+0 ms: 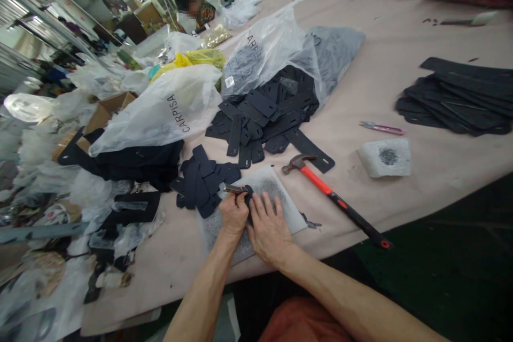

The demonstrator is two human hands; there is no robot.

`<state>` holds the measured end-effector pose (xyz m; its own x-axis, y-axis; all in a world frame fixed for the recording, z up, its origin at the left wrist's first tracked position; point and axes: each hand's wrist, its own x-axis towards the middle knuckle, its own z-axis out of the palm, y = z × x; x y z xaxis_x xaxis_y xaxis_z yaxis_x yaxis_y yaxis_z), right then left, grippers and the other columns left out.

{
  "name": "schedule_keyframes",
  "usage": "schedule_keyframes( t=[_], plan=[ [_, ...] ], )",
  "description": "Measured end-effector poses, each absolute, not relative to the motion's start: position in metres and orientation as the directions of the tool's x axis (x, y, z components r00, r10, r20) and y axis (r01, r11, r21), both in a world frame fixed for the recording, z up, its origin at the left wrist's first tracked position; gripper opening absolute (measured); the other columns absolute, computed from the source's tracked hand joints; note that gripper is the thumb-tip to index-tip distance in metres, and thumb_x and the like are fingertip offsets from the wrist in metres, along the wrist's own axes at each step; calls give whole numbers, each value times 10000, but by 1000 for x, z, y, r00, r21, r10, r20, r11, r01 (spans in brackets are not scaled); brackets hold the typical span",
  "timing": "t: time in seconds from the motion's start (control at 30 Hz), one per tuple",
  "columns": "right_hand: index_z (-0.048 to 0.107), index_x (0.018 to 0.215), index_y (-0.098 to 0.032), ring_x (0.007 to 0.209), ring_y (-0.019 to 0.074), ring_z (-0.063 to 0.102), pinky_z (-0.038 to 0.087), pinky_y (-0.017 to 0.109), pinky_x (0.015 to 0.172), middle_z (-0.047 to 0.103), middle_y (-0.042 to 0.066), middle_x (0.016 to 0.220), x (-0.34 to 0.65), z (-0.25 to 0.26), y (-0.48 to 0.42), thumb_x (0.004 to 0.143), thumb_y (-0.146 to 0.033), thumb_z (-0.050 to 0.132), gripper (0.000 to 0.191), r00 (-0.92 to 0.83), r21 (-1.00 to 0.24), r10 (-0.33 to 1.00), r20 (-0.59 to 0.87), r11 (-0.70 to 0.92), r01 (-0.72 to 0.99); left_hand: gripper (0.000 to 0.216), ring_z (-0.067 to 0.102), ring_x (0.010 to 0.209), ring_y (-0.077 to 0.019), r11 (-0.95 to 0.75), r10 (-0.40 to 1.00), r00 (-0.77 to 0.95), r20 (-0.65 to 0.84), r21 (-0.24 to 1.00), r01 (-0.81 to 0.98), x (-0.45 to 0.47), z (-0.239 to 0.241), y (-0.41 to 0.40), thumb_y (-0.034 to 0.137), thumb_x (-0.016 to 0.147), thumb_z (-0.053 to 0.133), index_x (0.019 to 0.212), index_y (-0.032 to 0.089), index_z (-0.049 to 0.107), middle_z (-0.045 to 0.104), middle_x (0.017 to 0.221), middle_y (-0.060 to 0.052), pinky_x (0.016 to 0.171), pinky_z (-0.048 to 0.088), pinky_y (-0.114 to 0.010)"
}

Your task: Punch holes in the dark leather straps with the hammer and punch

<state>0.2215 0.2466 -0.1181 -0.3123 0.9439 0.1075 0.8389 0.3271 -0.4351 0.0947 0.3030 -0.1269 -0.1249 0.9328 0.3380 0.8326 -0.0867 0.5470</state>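
My left hand point(233, 215) is closed around a short metal punch point(235, 189), whose top end shows above the fist. Its lower end is hidden. Beside it, my right hand point(269, 227) lies with fingers stretched out, pressing on a dark strip point(249, 199) that is mostly covered by the hands. Both hands rest over a worn whitish board point(290, 208). To the right of the board lies a claw hammer point(326, 187) with a black and orange handle. A pile of dark strips point(203, 179) touches the board's left side.
Slotted dark strips point(264, 112) spill from a plastic bag point(336, 53) behind the board. At right are a white block point(387, 157), pink-handled thread snips point(382, 127) and stacked dark strips point(457, 96). Plastic bags clutter the left. Another person point(190, 2) is across the table.
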Motion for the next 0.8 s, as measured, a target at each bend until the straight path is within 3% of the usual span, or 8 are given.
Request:
schedule_keyframes(
  t=[0.3, 0.47, 0.57, 0.67, 0.73, 0.8],
  plan=[
    [412, 1437, -62, 1423, 374, 213, 70, 570, 1158, 346, 171, 1525, 223, -117, 245, 892, -415, 501, 656, -302, -437, 946, 121, 324, 839, 231, 706, 834, -214, -94, 927, -103, 361, 489, 867, 97, -129, 303, 232, 866, 487, 895, 169, 707, 748, 887, -101, 773, 526, -300],
    [409, 1441, -74, 1425, 369, 211, 70, 571, 1157, 350, 165, 1524, 222, -119, 244, 889, -411, 519, 656, -303, -455, 944, 135, 330, 827, 187, 677, 747, -199, 7, 935, -218, 278, 602, 799, 95, -117, 307, 281, 835, 524, 811, 176, 677, 724, 795, -76, 708, 517, -292],
    [433, 1424, -87, 1419, 365, 227, 84, 568, 1156, 353, 158, 1524, 223, -117, 246, 879, -399, 548, 638, -294, -494, 949, 114, 311, 812, 205, 644, 675, -162, 96, 894, -404, 193, 800, 592, 88, -100, 311, 361, 804, 591, 767, 164, 635, 697, 725, -39, 691, 526, -277],
    [480, 1386, -130, 1401, 355, 272, 156, 560, 1141, 402, 143, 1497, 234, -104, 249, 874, -408, 558, 587, -314, -554, 945, 86, 307, 773, 256, 631, 608, -131, 81, 818, -575, 26, 984, 161, 82, -77, 303, 411, 759, 647, 733, 166, 577, 667, 673, 8, 725, 563, -310],
    [490, 1366, -160, 1365, 306, 344, 251, 504, 1123, 456, 122, 1454, 247, -94, 251, 885, -416, 539, 547, -333, -601, 936, 112, 330, 727, 263, 647, 609, -139, 90, 804, -578, -140, 989, -114, 74, -66, 288, 370, 685, 727, 698, 175, 552, 662, 664, 31, 747, 590, -358],
    [491, 1349, -167, 1312, 228, 414, 337, 399, 1089, 499, 105, 1406, 262, -88, 254, 904, -372, 507, 490, -310, -620, 932, 186, 356, 699, 193, 681, 683, -162, 143, 781, -565, -266, 957, -252, 59, -67, 269, 308, 658, 737, 719, 195, 594, 696, 714, 30, 793, 603, -382]
  ],
)
